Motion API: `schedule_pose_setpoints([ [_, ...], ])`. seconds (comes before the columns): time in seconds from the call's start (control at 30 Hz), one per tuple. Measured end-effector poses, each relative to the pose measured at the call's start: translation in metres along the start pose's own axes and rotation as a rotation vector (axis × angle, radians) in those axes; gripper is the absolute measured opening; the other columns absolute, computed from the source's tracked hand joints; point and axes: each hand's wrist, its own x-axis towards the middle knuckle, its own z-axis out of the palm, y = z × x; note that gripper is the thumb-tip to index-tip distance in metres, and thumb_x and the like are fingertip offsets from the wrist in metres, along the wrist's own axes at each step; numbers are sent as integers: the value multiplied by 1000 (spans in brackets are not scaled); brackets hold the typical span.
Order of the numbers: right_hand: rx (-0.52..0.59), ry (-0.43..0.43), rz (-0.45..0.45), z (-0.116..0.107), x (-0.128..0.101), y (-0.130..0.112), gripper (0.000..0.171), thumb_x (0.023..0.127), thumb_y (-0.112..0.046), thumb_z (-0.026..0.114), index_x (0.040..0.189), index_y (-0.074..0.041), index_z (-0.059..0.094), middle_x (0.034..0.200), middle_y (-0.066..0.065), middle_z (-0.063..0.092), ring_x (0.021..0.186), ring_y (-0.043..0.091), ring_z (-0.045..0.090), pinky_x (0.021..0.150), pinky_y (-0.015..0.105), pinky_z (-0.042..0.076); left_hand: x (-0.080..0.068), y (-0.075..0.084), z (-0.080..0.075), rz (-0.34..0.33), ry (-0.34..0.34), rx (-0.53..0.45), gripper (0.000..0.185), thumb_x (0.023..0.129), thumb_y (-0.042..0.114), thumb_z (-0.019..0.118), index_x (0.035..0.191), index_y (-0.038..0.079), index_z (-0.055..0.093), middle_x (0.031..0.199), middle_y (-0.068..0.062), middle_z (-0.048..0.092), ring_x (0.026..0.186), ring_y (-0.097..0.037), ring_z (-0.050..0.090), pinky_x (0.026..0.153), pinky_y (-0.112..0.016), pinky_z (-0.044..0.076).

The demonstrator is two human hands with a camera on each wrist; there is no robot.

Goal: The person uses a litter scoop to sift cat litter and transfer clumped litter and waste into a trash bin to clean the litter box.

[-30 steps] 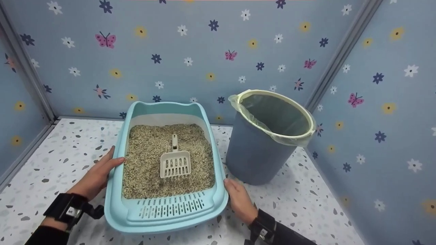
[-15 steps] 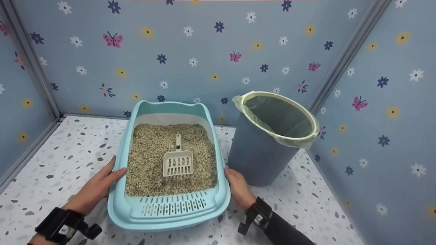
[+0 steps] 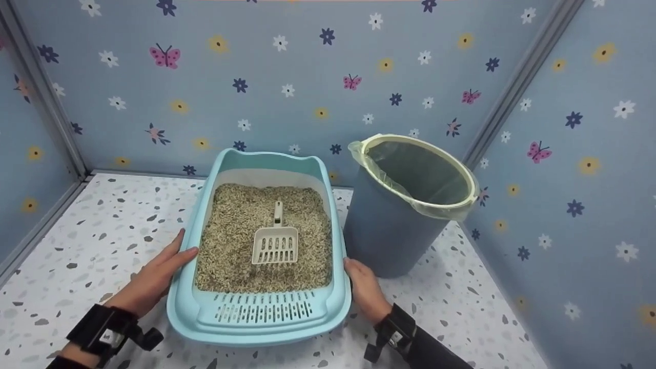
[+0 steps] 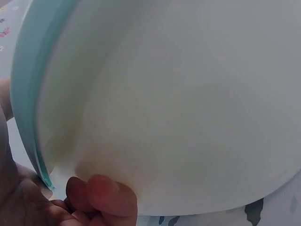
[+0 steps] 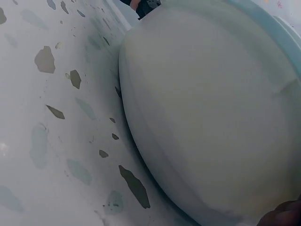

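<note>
A pale blue cat litter box [image 3: 259, 330] with a slotted front ledge stands between my hands on the speckled surface. Brown granular litter [image 3: 228, 225] fills its bottom, and a beige slotted litter scoop [image 3: 269, 245] lies on top, handle toward the back wall. My left hand [image 3: 154, 279] grips the left rim, thumb over the edge. In the left wrist view its curled fingers [image 4: 110, 197] show under the rim against the whitish outer wall. On the opposite side my right hand [image 3: 368, 287] holds the right rim near the front; its fingers are mostly hidden underneath.
A grey-blue trash bin [image 3: 392, 241] with a cream rim and a clear liner bag [image 3: 446, 210] stands close to the box's right side. Blue flowered panels [image 3: 287, 61] enclose the speckled tabletop [image 3: 118, 220] at the back and both sides.
The litter box has shifted slightly right, its far end swinging toward the bin, with both hands keeping hold of its rims. The scoop has moved along with it; the bin stays put.
</note>
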Motion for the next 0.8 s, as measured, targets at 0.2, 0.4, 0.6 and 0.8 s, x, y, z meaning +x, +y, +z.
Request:
schedule_pose_setpoints([
  [0.2, 16, -24, -1, -2, -4, 2, 54, 122, -33, 44, 148, 11, 61, 134, 25, 71, 125, 30, 69, 110, 39, 53, 0, 0, 5, -10, -11, -3, 90, 120, 49, 46, 175, 25, -21, 180, -12, -30, 166, -49, -14, 131, -69, 4],
  [0.4, -5, 1, -13, -6, -3, 3, 55, 122, -34, 45, 147, 12, 62, 134, 24, 72, 125, 28, 69, 111, 37, 53, -2, 1, 8, -31, -6, 8, 90, 120, 52, 45, 174, 26, -22, 180, -14, -29, 165, -56, -2, 131, -69, 11],
  [0.6, -74, -21, -37, -20, -5, 7, 46, 121, -37, 49, 121, 4, 71, 99, 8, 71, 93, 18, 68, 87, 30, 56, 1, 5, 5, -4, -10, 100, 92, 120, 50, 47, 176, 16, -17, 181, -29, -12, 159, -56, 30, 122, -61, 45],
  [0.8, -325, -63, -92, -62, -16, 5, 44, 120, -40, 52, 100, -4, 66, 82, 2, 60, 74, 17, 58, 66, 27, 49, -8, 12, -12, -14, 33, 252, 89, 120, 49, 46, 178, 8, -8, 145, -37, 59, 102, -32, 73, 80, -39, 64],
])
